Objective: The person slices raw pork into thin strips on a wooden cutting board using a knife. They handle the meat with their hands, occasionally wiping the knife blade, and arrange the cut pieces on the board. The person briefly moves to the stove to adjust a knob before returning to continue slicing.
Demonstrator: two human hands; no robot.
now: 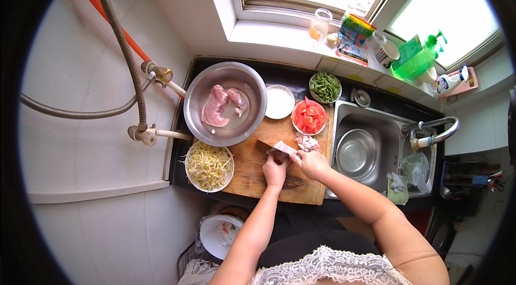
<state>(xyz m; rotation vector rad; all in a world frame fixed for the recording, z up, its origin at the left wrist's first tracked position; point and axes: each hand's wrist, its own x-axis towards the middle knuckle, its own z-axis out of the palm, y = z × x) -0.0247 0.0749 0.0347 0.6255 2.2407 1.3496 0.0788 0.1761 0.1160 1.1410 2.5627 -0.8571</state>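
My right hand [312,164] grips the handle of a kitchen knife [264,146], whose blade points left across the wooden cutting board [246,172]. Against the blade lies a pale pink piece of raw meat [284,147]. My left hand [276,170] curls its fingers at the near side of the blade and holds the meat there; the fingertips are partly hidden. Just beyond my right hand, cut raw meat [307,143] sits in a small heap on the board. Larger chunks of raw meat [215,105] rest in a wide metal basin [258,123] at the back left.
Around the board stand a plate of bean sprouts [209,166], a white plate [279,102], a bowl of cut tomatoes [309,116] and a bowl of green beans [325,87]. On the right, a steel sink [379,117] holds a metal bowl [356,152] under a faucet [447,125].
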